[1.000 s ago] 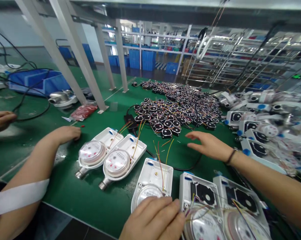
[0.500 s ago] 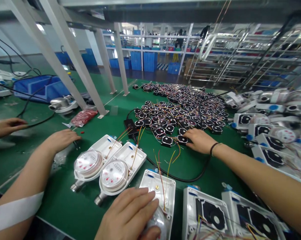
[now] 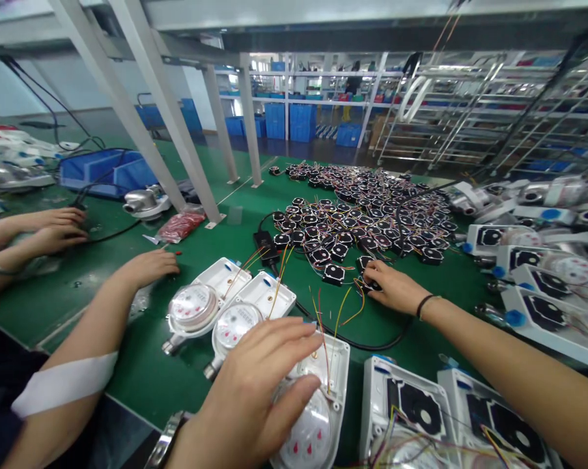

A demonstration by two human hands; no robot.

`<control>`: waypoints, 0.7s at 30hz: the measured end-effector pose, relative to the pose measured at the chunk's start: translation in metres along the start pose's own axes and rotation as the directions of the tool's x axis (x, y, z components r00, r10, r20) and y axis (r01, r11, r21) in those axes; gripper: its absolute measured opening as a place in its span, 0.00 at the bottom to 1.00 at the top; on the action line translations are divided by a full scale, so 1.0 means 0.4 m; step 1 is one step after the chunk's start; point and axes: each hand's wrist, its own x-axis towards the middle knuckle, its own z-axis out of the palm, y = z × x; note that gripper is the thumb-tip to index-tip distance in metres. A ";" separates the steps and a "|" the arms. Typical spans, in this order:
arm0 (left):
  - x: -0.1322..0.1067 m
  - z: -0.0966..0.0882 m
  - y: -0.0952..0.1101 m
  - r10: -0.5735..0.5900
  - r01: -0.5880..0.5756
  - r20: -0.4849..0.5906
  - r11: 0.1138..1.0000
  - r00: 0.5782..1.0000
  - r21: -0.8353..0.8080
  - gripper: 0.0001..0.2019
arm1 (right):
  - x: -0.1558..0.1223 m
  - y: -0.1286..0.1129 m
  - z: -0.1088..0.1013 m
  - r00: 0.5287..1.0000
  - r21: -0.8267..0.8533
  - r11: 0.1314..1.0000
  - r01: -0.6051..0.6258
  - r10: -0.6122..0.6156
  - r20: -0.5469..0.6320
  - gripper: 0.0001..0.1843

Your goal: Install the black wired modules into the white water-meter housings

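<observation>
My left hand [image 3: 254, 391] lies flat with fingers spread on a white water meter [image 3: 318, 417] at the bottom centre, thumb across its clear dial. Red and yellow wires stand up from that meter's housing. My right hand [image 3: 394, 286], with a black band on the wrist, is closed on a small black module [image 3: 369, 284] with coloured wires, at the near edge of a big pile of such modules [image 3: 362, 215]. Two more meters [image 3: 215, 306] lie side by side to the left of my left hand.
A co-worker's arm with a white band reaches in from the left, hand [image 3: 150, 267] resting on the green mat near a red bag [image 3: 181, 225]. Another person's hands [image 3: 54, 228] work further left. Open meters [image 3: 532, 273] crowd the right; a black cable [image 3: 352, 342] crosses the mat.
My right hand reached forward to the pile's edge and closed on a black module. My left hand slid up over the meter's dial and housing.
</observation>
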 end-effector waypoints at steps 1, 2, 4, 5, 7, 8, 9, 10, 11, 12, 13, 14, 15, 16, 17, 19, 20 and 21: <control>0.014 -0.010 0.002 -0.031 0.031 0.005 0.999 1.000 -0.019 0.14 | -0.007 -0.001 0.000 1.000 0.018 1.000 0.010 -0.009 -0.027 0.07; 0.029 -0.020 0.004 -0.049 0.049 0.003 0.998 0.999 -0.033 0.14 | -0.012 -0.003 -0.005 0.998 0.034 0.999 0.020 -0.018 -0.063 0.06; 0.060 -0.034 0.004 -0.058 0.057 -0.012 0.997 0.998 -0.046 0.14 | -0.021 -0.014 -0.032 0.987 0.062 0.997 0.050 -0.039 -0.158 0.04; 0.075 -0.039 0.002 -0.054 0.053 -0.013 0.998 0.998 -0.046 0.15 | -0.026 -0.025 -0.055 0.975 0.072 0.995 0.070 -0.053 -0.216 0.04; 0.104 -0.042 -0.001 -0.051 0.051 -0.009 0.998 0.999 -0.024 0.17 | -0.037 -0.063 -0.116 0.940 0.082 0.990 0.119 -0.086 -0.330 0.03; 0.118 -0.039 -0.002 -0.053 0.053 -0.004 0.999 0.999 -0.002 0.20 | -0.045 -0.090 -0.150 0.917 0.082 0.985 0.151 -0.109 -0.383 0.04; 0.131 -0.035 -0.002 -0.055 0.055 -0.004 0.998 0.998 0.023 0.23 | -0.053 -0.121 -0.183 0.895 0.079 0.979 0.188 -0.138 -0.425 0.04; 0.143 -0.029 0.000 -0.053 0.053 -0.005 0.998 0.999 0.046 0.26 | -0.063 -0.154 -0.212 0.869 0.072 0.970 0.233 -0.175 -0.463 0.05; 0.154 -0.023 0.002 -0.054 0.055 -0.009 0.996 0.998 0.069 0.27 | -0.074 -0.188 -0.236 0.837 0.058 0.956 0.286 -0.220 -0.501 0.05; 0.163 -0.016 0.006 -0.059 0.060 -0.011 0.993 0.998 0.101 0.25 | -0.084 -0.219 -0.255 0.817 0.051 0.944 0.326 -0.254 -0.517 0.04; 0.170 -0.010 0.009 -0.064 0.064 -0.008 0.988 0.998 0.139 0.20 | -0.094 -0.246 -0.267 0.805 0.046 0.935 0.353 -0.278 -0.525 0.04; 0.175 -0.005 0.013 -0.068 0.067 -0.001 0.982 0.998 0.178 0.13 | -0.103 -0.267 -0.273 0.801 0.044 0.930 0.365 -0.290 -0.525 0.04; 0.179 -0.001 0.016 -0.075 0.070 0.015 0.977 0.997 0.203 0.09 | -0.111 -0.283 -0.275 0.804 0.048 0.929 0.368 -0.292 -0.519 0.04; 0.180 0.001 0.018 -0.084 0.075 0.037 0.977 0.996 0.199 0.08 | -0.118 -0.293 -0.274 0.808 0.056 0.928 0.368 -0.290 -0.512 0.04; 0.181 0.002 0.019 -0.091 0.081 0.058 0.985 0.994 0.150 0.07 | -0.123 -0.298 -0.272 0.812 0.064 0.927 0.368 -0.287 -0.508 0.03; 0.179 0.002 0.015 -0.103 0.110 0.088 0.991 0.991 -0.078 0.05 | -0.131 -0.300 -0.267 0.813 0.076 0.924 0.376 -0.289 -0.506 0.03; 0.178 0.002 0.012 -0.120 0.138 0.093 0.965 0.988 -0.224 0.02 | -0.133 -0.300 -0.265 0.811 0.077 0.921 0.381 -0.293 -0.506 0.02; 0.176 0.002 0.008 -0.147 0.173 0.100 0.917 0.984 -0.358 0.02 | -0.135 -0.301 -0.264 0.811 0.074 0.921 0.384 -0.297 -0.505 0.02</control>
